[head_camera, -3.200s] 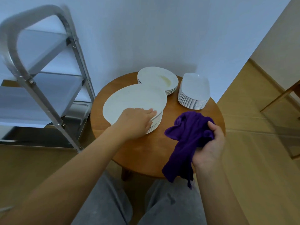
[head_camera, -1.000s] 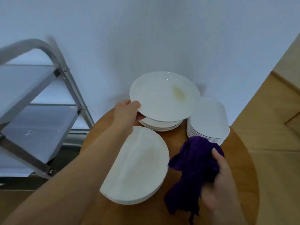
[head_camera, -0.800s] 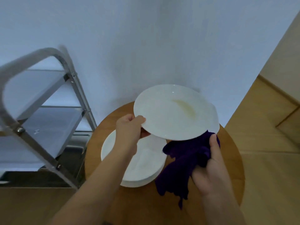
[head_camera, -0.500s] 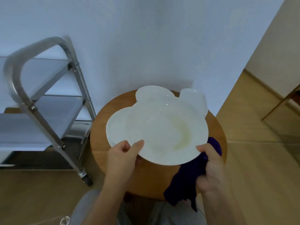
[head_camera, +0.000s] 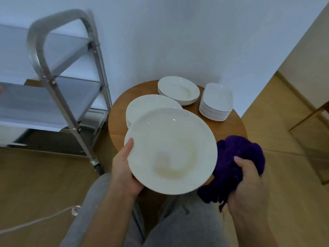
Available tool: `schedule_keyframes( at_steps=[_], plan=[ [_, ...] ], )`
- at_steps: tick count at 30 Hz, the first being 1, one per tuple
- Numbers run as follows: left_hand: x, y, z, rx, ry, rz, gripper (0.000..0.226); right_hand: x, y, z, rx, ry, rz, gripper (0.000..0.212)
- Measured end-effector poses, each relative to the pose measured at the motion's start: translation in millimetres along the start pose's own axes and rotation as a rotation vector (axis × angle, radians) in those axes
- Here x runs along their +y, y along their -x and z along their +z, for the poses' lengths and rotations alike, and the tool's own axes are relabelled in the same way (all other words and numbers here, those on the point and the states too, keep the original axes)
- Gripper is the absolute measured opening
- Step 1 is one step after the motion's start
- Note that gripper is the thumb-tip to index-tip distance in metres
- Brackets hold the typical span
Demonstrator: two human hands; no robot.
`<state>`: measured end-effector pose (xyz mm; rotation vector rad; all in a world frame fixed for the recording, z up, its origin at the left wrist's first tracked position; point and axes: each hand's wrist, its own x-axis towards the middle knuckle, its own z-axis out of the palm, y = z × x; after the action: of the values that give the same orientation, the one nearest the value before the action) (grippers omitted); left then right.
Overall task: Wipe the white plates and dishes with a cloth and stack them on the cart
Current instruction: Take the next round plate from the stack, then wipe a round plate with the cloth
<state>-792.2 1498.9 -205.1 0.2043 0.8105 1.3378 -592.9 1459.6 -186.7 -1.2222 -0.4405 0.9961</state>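
Knees [head_camera: 135, 220] in grey trousers fill the bottom of the view. Above them the left hand [head_camera: 124, 172] grips a white plate [head_camera: 170, 150] by its near left rim, thumb lying on the top face and fingers curled beneath. The plate is tilted toward the viewer and bears a yellowish smear in its well. Half a second ago the plate was held out over the table with the right hand's thumb on its right rim; now it has come in over the lap and the right hand has let go of it. The right hand [head_camera: 247, 186] is closed round a bunched purple cloth [head_camera: 236, 164], which sits just beside the plate's right edge. Whether cloth and plate touch cannot be told.

Behind the plate stands a round wooden table [head_camera: 236, 125]. On it, nearest, is a stack of oval plates [head_camera: 142, 106], partly hidden by the held plate. Farther back lies a stack of round plates [head_camera: 179, 90], the top one also stained, and to its right a stack of rectangular dishes [head_camera: 216, 102], apart from the round ones.

To the left of the table is a metal cart [head_camera: 58, 90] with shelves and a curved handle; its wheel rests on the wooden floor [head_camera: 35, 184]. A white cable [head_camera: 35, 220] runs over the floor at lower left. A pale wall [head_camera: 178, 38] rises behind the table.
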Motion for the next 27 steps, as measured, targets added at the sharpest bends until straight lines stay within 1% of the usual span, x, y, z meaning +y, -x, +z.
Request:
schedule_keyframes(
  at_steps=[1, 2, 3, 5, 6, 7, 8, 10, 12, 14, 17, 19, 21, 23, 27],
  plan=[
    [-1, 0, -3, -0.017, 0.011, 0.011, 0.022, -4, 6, -1, -0.067, 0.160, -0.125, 0.038],
    [-1, 0, -5, -0.034, 0.016, 0.016, 0.023, -9, 12, 0, -0.188, 0.361, -0.214, 0.047],
    [-1, 0, -6, -0.055, 0.023, 0.014, 0.025, -12, 17, 1, -0.349, 0.599, -0.301, 0.053],
    [-3, 1, -7, -0.118, 0.044, -0.012, 0.028, -13, 19, 2, -0.768, 1.167, -0.506, 0.057],
    [-5, 3, -8, -0.143, 0.055, -0.032, 0.028, -11, 17, 3, -0.964, 1.395, -0.568, 0.059],
    [-7, 3, -10, -0.157, 0.063, -0.057, 0.029, -10, 15, 4, -1.125, 1.524, -0.554, 0.061],
    [-9, 4, -13, -0.164, 0.068, -0.085, 0.030, -10, 13, 5, -1.253, 1.574, -0.480, 0.061],
    [-14, 6, -17, -0.162, 0.081, -0.149, 0.037, -8, 12, 8, -1.469, 1.578, -0.347, 0.059],
    [-21, 8, -19, -0.152, 0.108, -0.230, 0.049, 3, 14, 13, -1.608, 1.558, -0.329, 0.055],
    [-27, 9, -18, -0.137, 0.151, -0.292, 0.048, 16, 15, 24, -1.617, 1.537, -0.367, 0.053],
    [-33, 7, -19, -0.109, 0.118, -0.274, 0.045, 36, 14, 41, -1.474, 1.543, -0.544, 0.057],
    [-31, 5, -21, -0.108, 0.116, -0.248, 0.050, 45, 10, 48, -1.378, 1.528, -0.670, 0.058],
    [-27, 5, -22, -0.117, 0.091, -0.211, 0.051, 53, 4, 53, -1.322, 1.517, -0.768, 0.058],
    [-25, 5, -22, -0.144, 0.086, -0.180, 0.049, 59, -4, 60, -1.227, 1.518, -0.819, 0.060],
    [-24, 9, -18, -0.187, 0.130, -0.118, 0.047, 62, -18, 79, -1.021, 1.470, -0.860, 0.070]
  ],
)
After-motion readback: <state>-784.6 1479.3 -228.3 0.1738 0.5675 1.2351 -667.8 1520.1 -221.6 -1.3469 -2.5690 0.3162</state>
